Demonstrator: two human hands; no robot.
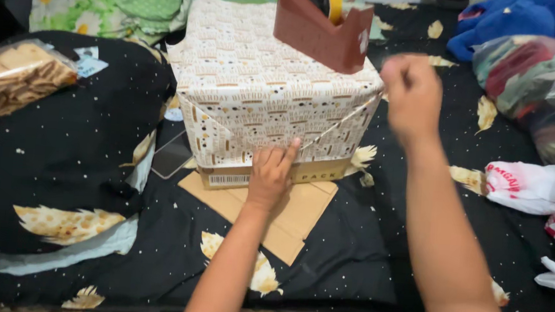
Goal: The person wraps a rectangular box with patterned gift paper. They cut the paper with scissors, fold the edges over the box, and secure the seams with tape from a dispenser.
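A box wrapped in patterned paper [256,88] stands on a black star-printed bedspread [348,260], a little far of centre, partly on a flat piece of brown cardboard [292,216]. The left hand [271,175] lies flat against the near face of the box, fingers spread and pressing the folded paper flap down. The right hand [413,94] is raised to the right of the box, closed in a pinch on a strip of clear tape [339,124] that stretches down to the flap near the left fingertips. A brown tape dispenser [320,27] with a yellow roll sits on top of the box, tilted. A dark phone [172,154] lies just left of the box, and a white plastic bag [545,197] lies at the right. The risk appears to be the taut strip twisting or sticking to itself, or the flap springing open if the pressing hand eases; the tilted dispenser could also slide off if the box is jolted.
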